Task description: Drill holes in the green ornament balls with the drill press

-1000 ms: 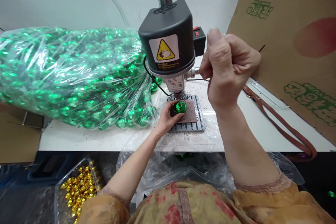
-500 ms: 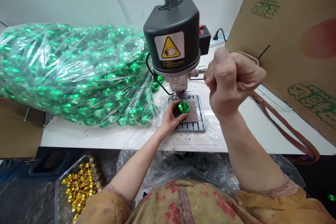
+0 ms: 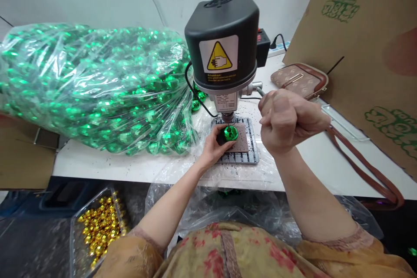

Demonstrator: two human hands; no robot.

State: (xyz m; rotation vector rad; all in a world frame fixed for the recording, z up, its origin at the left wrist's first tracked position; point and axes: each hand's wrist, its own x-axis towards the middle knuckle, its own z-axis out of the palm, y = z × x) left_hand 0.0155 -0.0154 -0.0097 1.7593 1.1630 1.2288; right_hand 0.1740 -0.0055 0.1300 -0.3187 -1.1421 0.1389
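Between the thumb and fingers of my left hand [image 3: 216, 144] is a shiny green faceted ball [image 3: 231, 133], held on a brownish pad [image 3: 241, 141] over the slotted metal base plate [image 3: 253, 156]. Directly above the ball is the chuck of a black-topped bench drill press [image 3: 221, 39]; its bit reaches down to the top of the ball. My right hand [image 3: 286, 119] is closed in a fist around the drill press lever [image 3: 259, 91]. Only a short metal piece of that lever shows; the fist hides its grip.
A large clear bag of green balls [image 3: 97, 91] lies left of the drill. A patterned pouch [image 3: 298, 79] with a brown strap [image 3: 368, 169] rests at right, beside a cardboard box [image 3: 368, 52]. Gold balls fill a clear bin [image 3: 72, 243] below. Plastic film [image 3: 182, 173] and dark shavings lie around the base.
My right fist has come down with the lever, uncovering the pouch behind it. The drill bit sits lower into the ball. My left hand keeps its hold; the view has shifted slightly.
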